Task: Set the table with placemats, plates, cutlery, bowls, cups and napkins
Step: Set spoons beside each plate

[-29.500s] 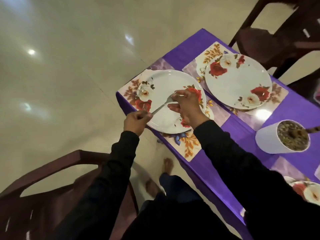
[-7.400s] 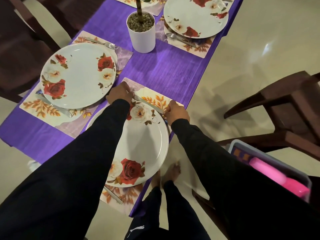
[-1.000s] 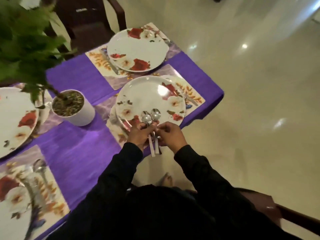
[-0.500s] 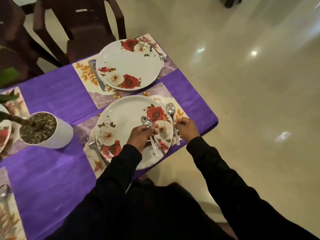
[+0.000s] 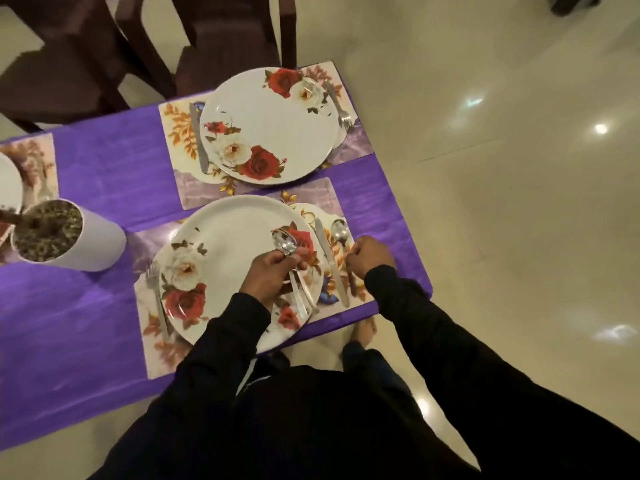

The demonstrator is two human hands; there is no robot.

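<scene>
**Spoons at the near place setting**

The left hand [image 5: 273, 275] is hovering over the near white round plate with red and white roses [image 5: 228, 251]; its fingers are curling tightly around a small bundle of shiny metal spoons [image 5: 292, 268], whose bowls are pointing away from the person and whose handles are sticking out toward the person; the exact number of spoons is not clear. The right hand [image 5: 370, 256] is resting on the right part of the near floral placemat [image 5: 332, 209]; its fingers are curling around the handle of a single metal spoon [image 5: 341, 233], which is lying on the placemat just beside a metal table knife [image 5: 330, 265]; the knife is lying between this spoon and the plate. A metal fork [image 5: 156, 296] is lying on the placemat at the left side of this plate. Behind it, a second rose-patterned plate [image 5: 273, 126] is sitting on its own placemat, with a knife [image 5: 198, 140] at its left and a fork [image 5: 337, 105] at its right. A white cylindrical plant pot [image 5: 90, 244] is standing on the purple tablecloth [image 5: 104, 174].
</scene>
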